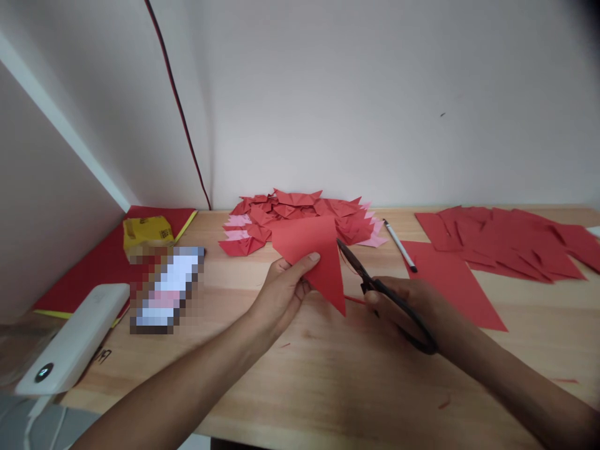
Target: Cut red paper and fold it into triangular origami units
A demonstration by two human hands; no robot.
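Above the middle of the wooden table my left hand (288, 290) pinches a piece of red paper (323, 259), its thumb on top and its fingers underneath. The paper has slanted sides and a sharp corner pointing down. My right hand (407, 300) grips black scissors (359, 269), with the handle loops around the fingers and partly hidden. The blade tips are at the paper's right edge; I cannot tell whether they touch it. A thin red strip (355, 300) shows just below the blades. Behind the held paper lies a heap of folded red and pink paper pieces (295, 206).
To the right are a white pen (400, 245), a flat red sheet (452, 284) and a pile of red papers (510, 240). At left stand a white power bank (77, 337) with a cable, a blurred phone (171, 287) and a yellow packet (147, 233). A wall closes the back.
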